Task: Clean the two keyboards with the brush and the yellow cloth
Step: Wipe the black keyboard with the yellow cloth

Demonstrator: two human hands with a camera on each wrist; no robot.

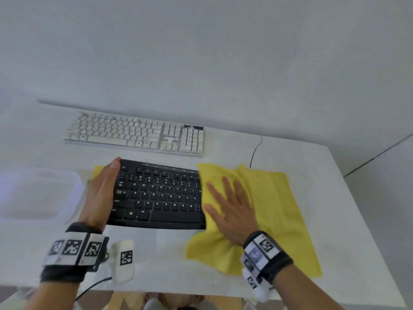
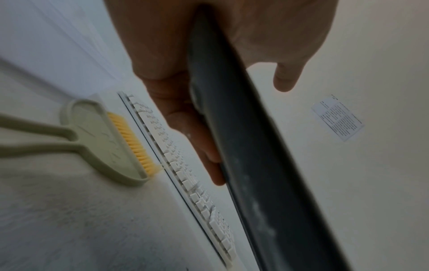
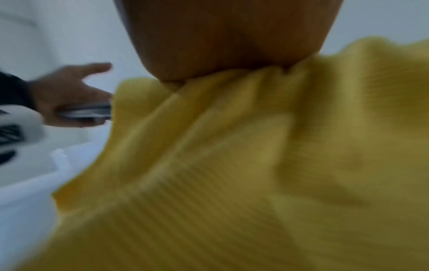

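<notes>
At about 5 o'clock on the white surface (image 1: pixel 348 198), nearest the person, the yellow cloth (image 1: pixel 274 211) lies spread and rumpled, its left part draped over the right end of the black keyboard (image 1: pixel 156 193). The right hand (image 1: pixel 232 209) lies flat on that cloth, fingers (image 1: pixel 215 192) straight and spread, pointing toward 11 o'clock and pressing the fabric onto the keys.

The black keyboard sits at centre with its long axis running 9 to 3 o'clock, key legends upright toward the person. The left hand (image 1: pixel 101 193) holds its left end: the thumb lies along the top edge, and the left wrist view shows the fingers (image 2: pixel 185 117) curled under the dark case.

Beyond it, toward 12 o'clock, the white keyboard (image 1: pixel 136 135) lies roughly parallel, its right end a little nearer. The left wrist view shows the brush (image 2: pixel 104 141) lying just beside that keyboard's left end, yellow bristles facing it, handle pointing away.
</notes>
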